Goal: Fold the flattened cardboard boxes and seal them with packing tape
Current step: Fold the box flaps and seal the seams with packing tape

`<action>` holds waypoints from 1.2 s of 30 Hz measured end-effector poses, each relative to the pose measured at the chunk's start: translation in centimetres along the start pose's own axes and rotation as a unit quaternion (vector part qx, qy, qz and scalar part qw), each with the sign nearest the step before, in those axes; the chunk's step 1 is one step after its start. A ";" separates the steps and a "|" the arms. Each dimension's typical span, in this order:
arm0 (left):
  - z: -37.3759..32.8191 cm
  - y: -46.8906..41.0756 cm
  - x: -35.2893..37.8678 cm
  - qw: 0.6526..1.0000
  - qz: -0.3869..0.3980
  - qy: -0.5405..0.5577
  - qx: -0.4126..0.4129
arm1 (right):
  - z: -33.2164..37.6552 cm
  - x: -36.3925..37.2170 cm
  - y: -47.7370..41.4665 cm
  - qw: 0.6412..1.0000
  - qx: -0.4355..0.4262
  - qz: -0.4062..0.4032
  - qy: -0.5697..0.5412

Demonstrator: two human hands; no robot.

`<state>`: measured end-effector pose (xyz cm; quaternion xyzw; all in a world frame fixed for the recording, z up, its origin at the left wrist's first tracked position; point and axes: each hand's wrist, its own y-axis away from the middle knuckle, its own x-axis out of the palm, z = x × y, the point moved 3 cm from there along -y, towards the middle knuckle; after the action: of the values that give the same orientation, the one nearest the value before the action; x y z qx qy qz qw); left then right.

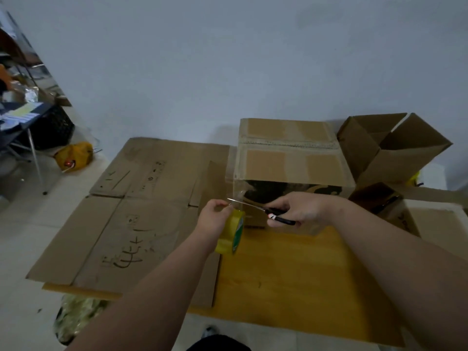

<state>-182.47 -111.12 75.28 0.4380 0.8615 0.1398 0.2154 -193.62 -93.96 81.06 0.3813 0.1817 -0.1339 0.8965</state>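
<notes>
Through the head camera, my left hand [215,220] grips the yellow tape roll [231,233] just in front of the folded box [291,153] on the wooden table [291,274]. My right hand [301,211] is closed round the black handles of the scissors [255,206], with the blades at the strip drawn off the roll. I judge the strip thin, sticky and limp, so I hold it taut at the roll. The flattened cardboard [131,224] lies to the left: light and stiff, best taken by its edges.
</notes>
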 end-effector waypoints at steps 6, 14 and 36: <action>0.2 -0.5 -0.3 1.000 0.002 0.013 0.006 | 0.6 0.0 -1.3 1.000 0.007 -0.013 0.022; -0.1 -1.2 -0.4 0.999 0.002 0.034 0.000 | 0.4 0.0 -2.4 0.997 -0.014 -0.056 0.051; 2.8 -0.2 -1.4 0.996 -0.019 -0.086 0.012 | -4.9 6.5 -4.0 0.995 0.063 -0.074 -0.019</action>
<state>-180.48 -112.18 73.08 0.4348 0.8495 0.0871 0.2860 -190.41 -93.69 72.58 0.4199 0.1835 -0.2183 0.8616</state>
